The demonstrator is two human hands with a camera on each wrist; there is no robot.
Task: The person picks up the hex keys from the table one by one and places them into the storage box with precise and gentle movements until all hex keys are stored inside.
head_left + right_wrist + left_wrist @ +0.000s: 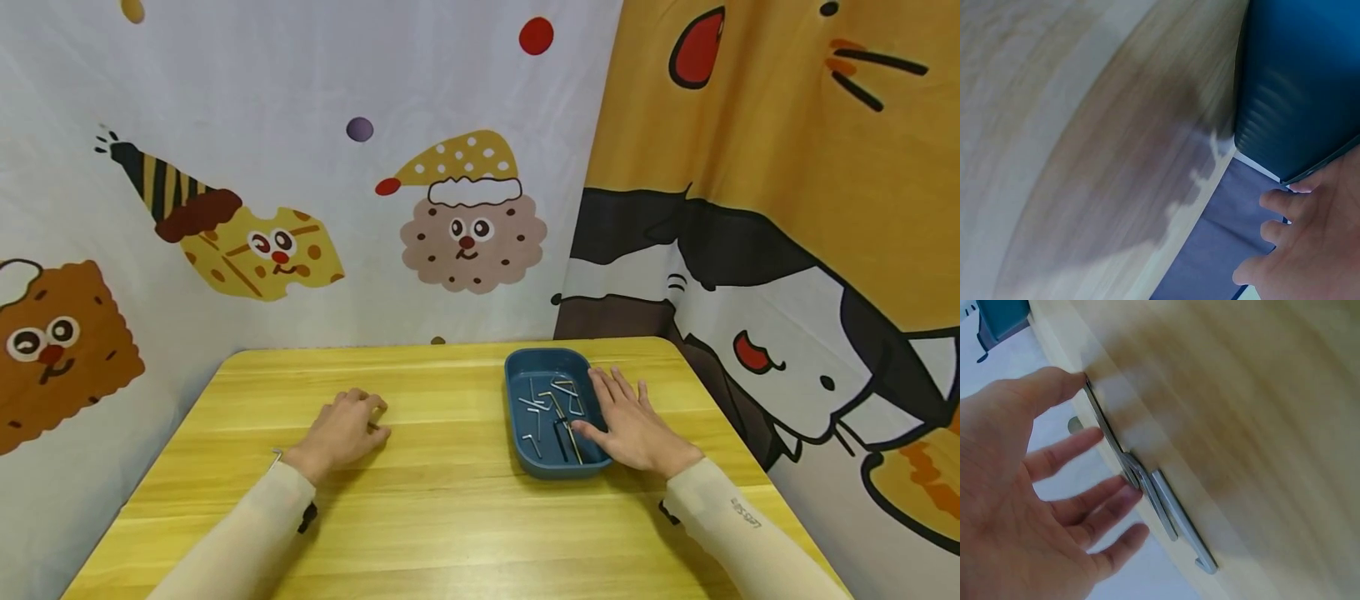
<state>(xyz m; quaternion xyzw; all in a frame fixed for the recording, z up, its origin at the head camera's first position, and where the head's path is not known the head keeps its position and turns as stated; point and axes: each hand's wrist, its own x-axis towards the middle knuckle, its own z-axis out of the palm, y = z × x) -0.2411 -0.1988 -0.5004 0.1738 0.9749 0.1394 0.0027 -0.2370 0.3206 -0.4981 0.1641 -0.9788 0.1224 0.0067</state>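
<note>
My left hand (345, 432) is low over the left half of the table, its thumb and fingers bent loosely and apart. In the left wrist view, the thumb tip touches the end of a long thin hex key (1105, 419), and the fingertips are close along it. Beside it lie a second bent hex key (1159, 503) and a thicker silver hex key (1184, 522). My right hand (637, 425), fingers spread, rests against the right rim of a blue tray (517, 450). Several L-shaped hex keys (537, 423), silver, brass-coloured and black, lie scattered in that tray.
A wooden table (420, 533) carries everything, its back edge against a cartoon-printed curtain (300, 167). Another curtain (787, 250) hangs along the right side. The end of a silver hex key (277, 455) shows by the left wrist.
</note>
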